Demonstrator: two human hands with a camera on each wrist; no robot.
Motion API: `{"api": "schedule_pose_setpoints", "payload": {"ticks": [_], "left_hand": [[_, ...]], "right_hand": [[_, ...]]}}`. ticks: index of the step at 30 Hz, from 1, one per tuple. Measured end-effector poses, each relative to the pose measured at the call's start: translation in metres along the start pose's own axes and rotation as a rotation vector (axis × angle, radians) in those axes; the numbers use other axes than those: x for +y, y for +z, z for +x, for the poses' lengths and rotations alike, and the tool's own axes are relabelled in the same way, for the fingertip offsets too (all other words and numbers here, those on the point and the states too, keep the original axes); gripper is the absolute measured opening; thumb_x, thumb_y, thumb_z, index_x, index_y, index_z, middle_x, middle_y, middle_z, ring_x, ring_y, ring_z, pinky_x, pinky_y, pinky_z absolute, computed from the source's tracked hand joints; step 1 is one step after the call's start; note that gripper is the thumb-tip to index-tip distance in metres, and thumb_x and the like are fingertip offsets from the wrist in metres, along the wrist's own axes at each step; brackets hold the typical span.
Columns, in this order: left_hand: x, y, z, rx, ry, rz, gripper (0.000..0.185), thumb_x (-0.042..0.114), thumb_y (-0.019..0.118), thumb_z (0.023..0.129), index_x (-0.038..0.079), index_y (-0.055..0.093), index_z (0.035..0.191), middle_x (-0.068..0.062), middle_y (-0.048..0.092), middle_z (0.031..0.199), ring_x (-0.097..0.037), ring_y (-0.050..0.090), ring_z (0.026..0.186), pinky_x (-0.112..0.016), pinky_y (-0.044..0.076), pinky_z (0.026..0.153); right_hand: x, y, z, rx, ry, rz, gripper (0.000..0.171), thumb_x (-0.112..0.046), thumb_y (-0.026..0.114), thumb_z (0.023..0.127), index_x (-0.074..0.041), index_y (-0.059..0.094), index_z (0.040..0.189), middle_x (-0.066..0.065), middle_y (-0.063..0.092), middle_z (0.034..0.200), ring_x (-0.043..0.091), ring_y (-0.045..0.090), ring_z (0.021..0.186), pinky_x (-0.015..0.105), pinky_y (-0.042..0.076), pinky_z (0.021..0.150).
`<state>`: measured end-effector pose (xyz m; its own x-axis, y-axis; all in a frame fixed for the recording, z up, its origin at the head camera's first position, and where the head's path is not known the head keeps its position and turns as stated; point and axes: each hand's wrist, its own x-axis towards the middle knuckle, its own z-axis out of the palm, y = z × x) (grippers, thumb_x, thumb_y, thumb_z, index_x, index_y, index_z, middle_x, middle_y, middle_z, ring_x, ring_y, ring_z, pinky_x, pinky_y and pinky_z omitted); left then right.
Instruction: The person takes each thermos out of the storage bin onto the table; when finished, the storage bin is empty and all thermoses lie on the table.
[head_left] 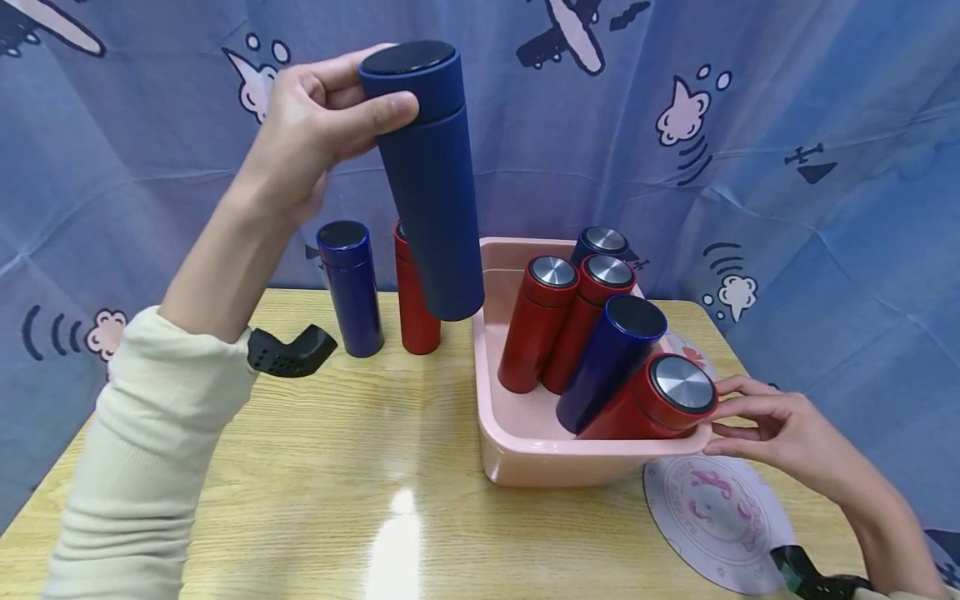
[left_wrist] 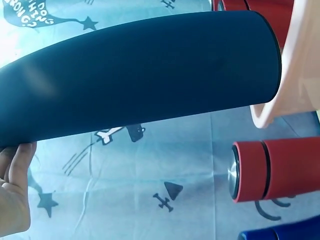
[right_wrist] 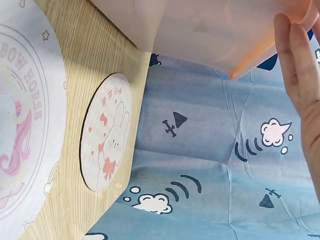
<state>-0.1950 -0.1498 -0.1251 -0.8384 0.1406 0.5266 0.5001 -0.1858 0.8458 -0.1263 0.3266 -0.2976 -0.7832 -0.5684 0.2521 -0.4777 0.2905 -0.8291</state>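
Note:
High over the table, my left hand [head_left: 322, 125] grips a matte dark blue thermos bottle [head_left: 431, 192] near its black lid, thumb in front. The bottle hangs slightly tilted, its base beside the left rim of the pink bin [head_left: 491, 417]. In the left wrist view the same blue bottle [left_wrist: 150, 75] spans the frame. My right hand [head_left: 772, 421] holds the bin's front right corner at the rim. Inside the bin are red bottles [head_left: 536, 325], a glossy blue bottle [head_left: 607, 367], a dark blue bottle [head_left: 603, 242] at the back and a leaning red bottle [head_left: 637, 408] at the front.
Left of the bin stand a glossy blue bottle [head_left: 352, 292] and a red bottle [head_left: 416, 308], partly hidden by the held one. A round horse-print mat [head_left: 712, 517] and a round rabbit-print mat [right_wrist: 107, 135] lie right of the bin. A patterned blue curtain [head_left: 187, 167] hangs behind.

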Motion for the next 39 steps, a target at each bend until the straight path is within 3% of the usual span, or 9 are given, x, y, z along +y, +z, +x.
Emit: {"api": "schedule_pose_setpoints", "payload": {"ticks": [10, 19, 27, 35, 39], "left_hand": [[-0.003, -0.010, -0.011, -0.059, -0.065, 0.070, 0.048, -0.001, 0.072, 0.081, 0.003, 0.061, 0.127, -0.007, 0.072, 0.102, -0.020, 0.067, 0.098, -0.038, 0.045, 0.100], [-0.008, -0.019, -0.020, -0.155, -0.086, 0.116, 0.048, -0.001, 0.071, 0.083, 0.003, 0.059, 0.130, -0.007, 0.072, 0.105, -0.021, 0.065, 0.103, -0.041, 0.042, 0.104], [-0.020, -0.023, -0.028, -0.183, -0.168, 0.162, 0.052, 0.001, 0.073, 0.082, 0.002, 0.057, 0.132, -0.005, 0.071, 0.110, -0.017, 0.066, 0.103, -0.030, 0.048, 0.097], [-0.034, -0.025, -0.032, -0.232, -0.205, 0.172, 0.053, -0.002, 0.071, 0.082, -0.001, 0.055, 0.132, -0.007, 0.069, 0.114, -0.019, 0.065, 0.107, -0.031, 0.049, 0.096], [-0.041, -0.024, -0.035, -0.238, -0.250, 0.221, 0.055, -0.003, 0.073, 0.081, 0.001, 0.055, 0.133, -0.007, 0.069, 0.114, -0.018, 0.064, 0.108, -0.029, 0.050, 0.094]], "right_hand": [[-0.002, 0.000, 0.000, 0.009, 0.030, -0.060, 0.038, 0.024, 0.067, 0.072, 0.005, 0.070, 0.104, -0.005, 0.059, 0.115, 0.006, 0.058, 0.089, 0.022, 0.053, 0.056], [-0.004, 0.000, 0.002, 0.008, 0.030, -0.067, 0.037, 0.024, 0.067, 0.073, 0.005, 0.070, 0.104, -0.006, 0.059, 0.115, 0.006, 0.060, 0.088, 0.023, 0.055, 0.057], [-0.003, -0.001, 0.001, -0.009, 0.033, 0.003, 0.037, 0.025, 0.066, 0.073, 0.007, 0.069, 0.106, -0.003, 0.058, 0.117, 0.006, 0.060, 0.093, 0.024, 0.057, 0.063], [-0.004, 0.000, -0.001, 0.006, 0.060, -0.075, 0.036, 0.022, 0.067, 0.074, 0.005, 0.070, 0.105, -0.006, 0.058, 0.115, 0.006, 0.060, 0.091, 0.024, 0.056, 0.059], [-0.004, 0.000, -0.001, 0.004, 0.056, -0.057, 0.036, 0.023, 0.067, 0.074, 0.005, 0.069, 0.106, -0.005, 0.058, 0.115, 0.006, 0.060, 0.093, 0.024, 0.056, 0.061]]}}
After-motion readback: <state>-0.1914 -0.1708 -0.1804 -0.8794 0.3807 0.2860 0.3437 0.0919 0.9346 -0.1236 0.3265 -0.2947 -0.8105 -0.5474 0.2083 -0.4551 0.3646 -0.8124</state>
